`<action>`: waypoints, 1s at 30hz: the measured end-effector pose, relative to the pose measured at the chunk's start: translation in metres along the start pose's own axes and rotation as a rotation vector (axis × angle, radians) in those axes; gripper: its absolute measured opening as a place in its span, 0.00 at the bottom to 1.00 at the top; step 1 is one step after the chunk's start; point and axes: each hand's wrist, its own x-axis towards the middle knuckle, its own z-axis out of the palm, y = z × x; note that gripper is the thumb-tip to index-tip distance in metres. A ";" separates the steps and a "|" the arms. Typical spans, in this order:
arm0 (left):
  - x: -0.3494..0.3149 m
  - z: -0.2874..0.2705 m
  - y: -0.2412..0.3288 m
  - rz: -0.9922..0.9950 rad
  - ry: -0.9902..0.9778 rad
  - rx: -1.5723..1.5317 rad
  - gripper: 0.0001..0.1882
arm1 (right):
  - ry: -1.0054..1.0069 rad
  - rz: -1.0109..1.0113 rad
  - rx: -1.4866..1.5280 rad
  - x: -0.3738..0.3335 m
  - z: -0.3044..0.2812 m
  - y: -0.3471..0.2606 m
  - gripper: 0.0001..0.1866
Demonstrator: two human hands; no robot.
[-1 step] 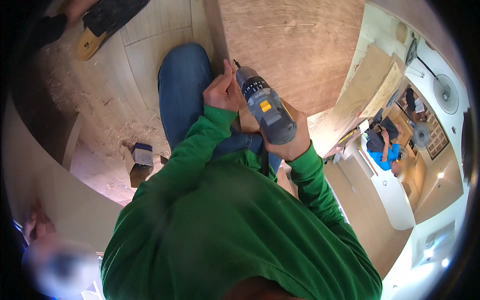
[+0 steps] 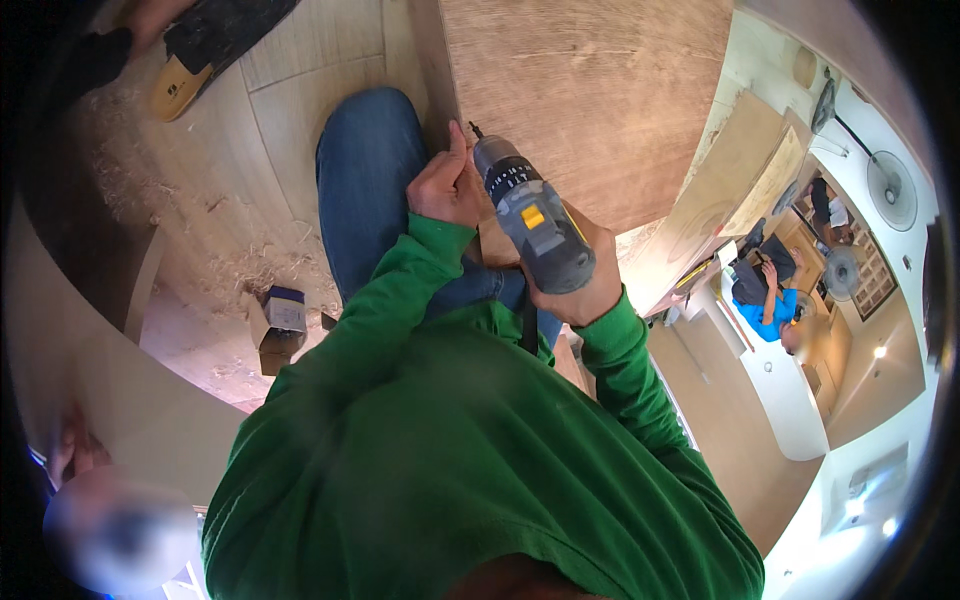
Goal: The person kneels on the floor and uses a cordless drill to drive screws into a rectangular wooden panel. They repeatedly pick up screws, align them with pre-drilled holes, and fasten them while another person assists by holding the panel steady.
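Observation:
My right hand (image 2: 590,275) is wrapped round a grey and black cordless drill (image 2: 540,235) with a yellow switch on top. Its thin dark bit points away from me, at the left edge of a large brown plywood panel (image 2: 590,90). Just left of the chuck, my left hand (image 2: 445,188) is closed by the panel's near left edge. One digit stretches up close beside the bit's tip, while the others are curled. What they hold, if anything, is hidden. Whether the bit touches a screw or the wood is too small to tell.
My knee (image 2: 370,170) in jeans is left of the panel. An open small carton (image 2: 280,325) and wood shavings (image 2: 240,275) lie on the tiled floor. Someone's sandalled foot (image 2: 200,65) is upper left; another person (image 2: 770,300) in blue sits far right, near fans. Boards (image 2: 720,180) lean rightward.

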 end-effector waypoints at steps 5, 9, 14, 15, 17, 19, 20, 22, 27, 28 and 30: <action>0.002 -0.002 -0.002 -0.018 -0.022 -0.019 0.26 | -0.028 -0.018 -0.005 0.005 0.005 -0.001 0.29; 0.001 0.001 -0.007 0.000 -0.002 -0.079 0.26 | -0.071 0.013 -0.066 0.004 0.008 0.004 0.30; 0.001 0.004 -0.009 -0.006 -0.003 -0.112 0.28 | -0.100 -0.025 -0.171 0.008 0.007 0.005 0.25; 0.001 0.003 -0.009 -0.019 -0.009 -0.095 0.28 | -0.108 -0.036 -0.200 0.009 0.007 0.005 0.25; 0.001 0.000 -0.009 0.014 -0.027 -0.062 0.28 | -0.125 0.013 -0.161 0.011 0.006 0.004 0.25; 0.001 -0.001 -0.009 -0.011 -0.047 -0.060 0.29 | -0.130 0.031 -0.147 0.012 0.005 0.003 0.25; 0.001 -0.001 -0.009 -0.004 -0.048 -0.058 0.29 | -0.127 0.022 -0.138 0.012 0.004 0.002 0.25; 0.002 -0.001 -0.009 -0.011 -0.033 -0.093 0.29 | -0.112 0.024 -0.119 0.015 0.004 0.001 0.25; 0.001 0.001 -0.010 -0.003 -0.025 -0.092 0.30 | -0.119 0.021 -0.143 0.025 -0.001 -0.004 0.25; 0.000 0.001 -0.011 -0.014 -0.024 -0.094 0.30 | -0.142 0.003 -0.182 0.026 -0.005 -0.004 0.26; -0.002 0.000 -0.014 -0.042 -0.031 -0.077 0.29 | -0.194 -0.030 -0.260 0.029 -0.013 -0.004 0.28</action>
